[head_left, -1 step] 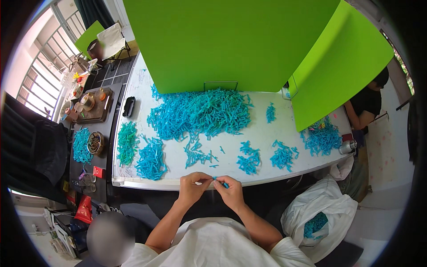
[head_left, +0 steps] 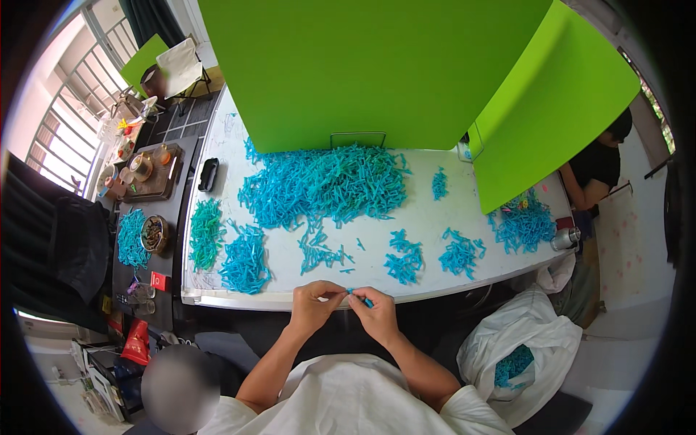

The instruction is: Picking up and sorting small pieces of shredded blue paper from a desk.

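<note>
At the table's near edge, my left hand and my right hand meet fingertip to fingertip. Both are closed in a pinch on a small blue plastic piece, mostly hidden by the fingers. Another blue piece shows within the curled fingers of my right hand. Just beyond my hands lie a loose scatter of turquoise pieces and a small blue heap. A large mound of blue and teal pieces spreads farther back on the white table.
Green panels stand behind the mound. More heaps lie left and right, beside a black case. A white sack of blue pieces sits at my right. Another person is beyond the right panel. A dark side table stands left.
The view has shifted very slightly. My hands keep the same pinch, and nothing on the table has visibly moved.
</note>
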Demonstrator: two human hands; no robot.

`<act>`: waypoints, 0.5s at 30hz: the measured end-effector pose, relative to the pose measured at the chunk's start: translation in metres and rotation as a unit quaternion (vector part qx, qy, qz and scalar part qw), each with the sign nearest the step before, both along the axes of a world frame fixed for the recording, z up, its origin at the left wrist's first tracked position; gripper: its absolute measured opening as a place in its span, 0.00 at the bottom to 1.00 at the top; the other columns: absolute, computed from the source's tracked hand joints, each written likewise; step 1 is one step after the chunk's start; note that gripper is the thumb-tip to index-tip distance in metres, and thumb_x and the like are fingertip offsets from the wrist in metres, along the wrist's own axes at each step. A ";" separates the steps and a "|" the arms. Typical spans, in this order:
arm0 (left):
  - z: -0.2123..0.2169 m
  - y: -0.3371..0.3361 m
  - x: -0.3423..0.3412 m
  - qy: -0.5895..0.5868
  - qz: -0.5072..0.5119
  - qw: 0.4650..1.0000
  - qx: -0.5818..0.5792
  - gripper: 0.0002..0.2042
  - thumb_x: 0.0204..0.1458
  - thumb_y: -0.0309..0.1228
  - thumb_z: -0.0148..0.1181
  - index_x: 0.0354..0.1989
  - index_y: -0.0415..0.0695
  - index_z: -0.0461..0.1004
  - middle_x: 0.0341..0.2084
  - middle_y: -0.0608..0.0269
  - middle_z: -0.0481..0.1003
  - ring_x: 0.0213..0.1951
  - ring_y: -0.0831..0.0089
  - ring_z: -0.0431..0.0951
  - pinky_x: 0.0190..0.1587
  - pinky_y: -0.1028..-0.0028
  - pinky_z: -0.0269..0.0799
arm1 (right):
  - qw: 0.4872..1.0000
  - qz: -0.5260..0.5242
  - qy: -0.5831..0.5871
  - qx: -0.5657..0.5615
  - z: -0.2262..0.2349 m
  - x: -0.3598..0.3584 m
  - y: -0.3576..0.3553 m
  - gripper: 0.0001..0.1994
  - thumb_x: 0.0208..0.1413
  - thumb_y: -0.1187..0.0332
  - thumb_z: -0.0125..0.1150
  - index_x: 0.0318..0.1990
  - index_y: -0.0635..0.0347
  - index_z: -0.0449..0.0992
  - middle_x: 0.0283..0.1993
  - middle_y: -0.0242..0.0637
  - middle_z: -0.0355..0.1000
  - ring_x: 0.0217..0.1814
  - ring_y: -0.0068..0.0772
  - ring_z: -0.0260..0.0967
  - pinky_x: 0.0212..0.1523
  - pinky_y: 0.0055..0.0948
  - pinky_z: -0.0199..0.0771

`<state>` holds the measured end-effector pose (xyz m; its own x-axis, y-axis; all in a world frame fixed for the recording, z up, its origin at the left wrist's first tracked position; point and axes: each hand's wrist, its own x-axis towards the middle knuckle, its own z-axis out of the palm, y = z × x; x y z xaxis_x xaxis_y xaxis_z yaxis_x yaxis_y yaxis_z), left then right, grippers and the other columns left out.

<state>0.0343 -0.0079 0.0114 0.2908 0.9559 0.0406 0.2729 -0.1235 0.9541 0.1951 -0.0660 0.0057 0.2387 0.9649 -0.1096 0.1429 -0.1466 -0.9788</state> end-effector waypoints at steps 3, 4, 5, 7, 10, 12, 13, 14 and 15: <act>-0.001 0.000 0.006 -0.038 -0.028 0.994 -0.103 0.08 0.48 0.20 0.68 0.38 0.39 0.82 0.30 0.58 0.82 0.32 0.69 0.83 0.39 0.75 0.79 | 0.999 0.003 -0.047 0.011 0.012 0.011 -0.004 0.07 0.55 0.70 0.66 0.38 0.65 0.81 0.31 0.38 0.78 0.32 0.27 0.75 0.34 0.25 0.72; 0.001 0.000 0.010 -0.053 -0.036 0.984 -0.168 0.10 0.48 0.21 0.68 0.40 0.39 0.82 0.34 0.57 0.82 0.35 0.69 0.83 0.41 0.75 0.79 | 0.998 -0.010 -0.060 0.011 0.015 0.016 -0.005 0.07 0.54 0.71 0.67 0.37 0.64 0.81 0.32 0.39 0.78 0.33 0.29 0.75 0.36 0.26 0.72; 0.003 -0.001 0.016 -0.057 -0.042 0.983 -0.169 0.10 0.48 0.21 0.68 0.40 0.39 0.82 0.34 0.57 0.82 0.35 0.69 0.83 0.41 0.75 0.79 | 0.991 -0.040 -0.116 0.048 0.005 0.028 -0.004 0.06 0.53 0.71 0.68 0.36 0.64 0.82 0.33 0.40 0.78 0.34 0.32 0.75 0.37 0.28 0.73; 0.019 -0.001 0.029 -0.037 -0.025 0.998 -0.050 0.12 0.52 0.22 0.67 0.45 0.38 0.80 0.43 0.56 0.79 0.42 0.70 0.81 0.44 0.74 0.79 | 0.977 -0.141 -0.158 0.036 0.000 0.057 -0.003 0.06 0.50 0.72 0.69 0.33 0.64 0.82 0.34 0.42 0.76 0.38 0.36 0.75 0.42 0.31 0.73; 0.007 -0.005 0.020 -0.003 -0.046 0.998 -0.042 0.13 0.53 0.21 0.65 0.48 0.39 0.79 0.50 0.54 0.76 0.46 0.68 0.79 0.46 0.73 0.79 | 0.932 -0.253 -0.254 0.064 -0.002 0.120 -0.002 0.07 0.50 0.73 0.69 0.36 0.66 0.82 0.32 0.42 0.75 0.35 0.38 0.74 0.40 0.32 0.72; 0.005 -0.008 0.019 -0.024 -0.039 0.997 -0.065 0.11 0.53 0.20 0.63 0.46 0.39 0.80 0.47 0.55 0.77 0.44 0.68 0.80 0.45 0.74 0.79 | 0.922 -0.278 -0.264 0.053 0.003 0.153 0.002 0.08 0.52 0.71 0.68 0.37 0.67 0.82 0.32 0.43 0.75 0.35 0.40 0.74 0.40 0.34 0.71; 0.005 -0.010 0.020 -0.029 -0.038 0.997 -0.064 0.11 0.53 0.20 0.63 0.45 0.39 0.80 0.46 0.55 0.77 0.43 0.68 0.80 0.45 0.73 0.79 | 0.908 -0.288 -0.302 0.034 0.001 0.167 0.005 0.10 0.54 0.71 0.67 0.40 0.68 0.82 0.32 0.40 0.76 0.35 0.35 0.74 0.40 0.31 0.71; 0.005 -0.011 0.019 -0.034 -0.037 0.997 -0.063 0.10 0.53 0.19 0.62 0.44 0.39 0.80 0.45 0.56 0.78 0.43 0.68 0.80 0.45 0.73 0.79 | 0.893 -0.297 -0.338 0.015 -0.003 0.175 0.005 0.11 0.55 0.70 0.66 0.42 0.69 0.81 0.31 0.37 0.76 0.34 0.31 0.73 0.41 0.29 0.72; 0.005 -0.012 0.020 -0.033 -0.034 0.997 -0.063 0.10 0.53 0.19 0.62 0.44 0.39 0.80 0.45 0.56 0.78 0.43 0.68 0.80 0.45 0.73 0.79 | 0.894 -0.295 -0.338 0.017 -0.003 0.175 0.006 0.11 0.55 0.70 0.66 0.42 0.69 0.81 0.31 0.37 0.76 0.34 0.31 0.73 0.41 0.29 0.72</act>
<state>0.0541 -0.0196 0.0168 0.3563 0.9327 -0.0564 0.2031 -0.0184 0.9790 0.3703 -0.0597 0.0026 0.7073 0.6501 0.2778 0.6107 -0.3638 -0.7034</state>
